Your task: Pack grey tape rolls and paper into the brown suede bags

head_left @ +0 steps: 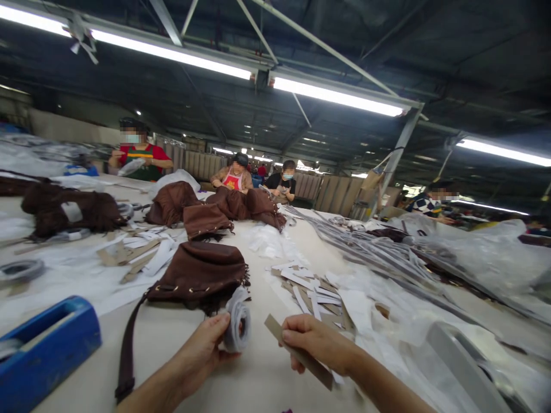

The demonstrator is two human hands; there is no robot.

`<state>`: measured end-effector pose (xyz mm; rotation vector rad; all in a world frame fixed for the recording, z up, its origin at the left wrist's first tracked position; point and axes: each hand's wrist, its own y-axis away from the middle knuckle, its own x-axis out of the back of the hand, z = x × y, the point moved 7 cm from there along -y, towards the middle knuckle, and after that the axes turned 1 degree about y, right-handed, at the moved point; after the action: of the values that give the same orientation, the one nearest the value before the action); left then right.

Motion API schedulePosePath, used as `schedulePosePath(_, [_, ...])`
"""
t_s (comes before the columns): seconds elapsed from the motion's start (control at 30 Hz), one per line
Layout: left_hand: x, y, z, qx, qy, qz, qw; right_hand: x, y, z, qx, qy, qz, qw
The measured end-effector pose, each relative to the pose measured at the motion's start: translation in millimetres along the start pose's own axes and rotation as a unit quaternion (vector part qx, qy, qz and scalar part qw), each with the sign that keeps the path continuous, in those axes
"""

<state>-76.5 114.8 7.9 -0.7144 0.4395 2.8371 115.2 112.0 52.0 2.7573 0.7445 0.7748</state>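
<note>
A rolled-up grey strap wrapped in clear plastic [237, 327] is gripped in my left hand [210, 338], its coiled end facing right. Between the thumb and fingers of my right hand [312, 341] is a flat grey-brown cardboard strip [316, 370], slanting down to the right. Just beyond my left hand lies a dark brown fringed bag [200, 269] with metal eyelets, its strap [127, 350] hanging toward me. White and brown paper strips [310, 292] are piled beyond my right hand.
A blue tape dispenser [51, 355] stands at the left front, a grey dispenser [465, 367] at the right. More brown bags [206, 221] are heaped farther back. Long grey straps [365, 241] and clear plastic [477, 252] cover the right. Several people sit across the table.
</note>
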Motion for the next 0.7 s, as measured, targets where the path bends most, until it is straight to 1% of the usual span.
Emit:
schedulePosePath(0.07, [-1.4, 1, 2, -0.004, -0.003, -0.002, 1.000, -12, -5, -7, -0.003, -0.019, 0.004, 1.000])
schedulePosePath(0.17, [-3.2, 2, 3, -0.011, -0.011, -0.004, 1.000, -21, -14, -15, -0.003, -0.027, 0.030, 0.999])
schedulePosePath(0.43, [-1.3, 2, 10, -0.062, -0.055, 0.017, 0.996, -32, -33, -17, -0.019, -0.019, 0.056, 0.998])
schedulePosePath(0.57, [0.6, 1, 15, -0.077, -0.104, 0.030, 0.991, -35, -41, -21, -0.013, -0.032, 0.072, 0.997])
schedulePosePath(0.7, [6.5, -1, 25, -0.122, -0.170, 0.042, 0.977, -44, -47, -21, -0.012, -0.054, 0.077, 0.995])
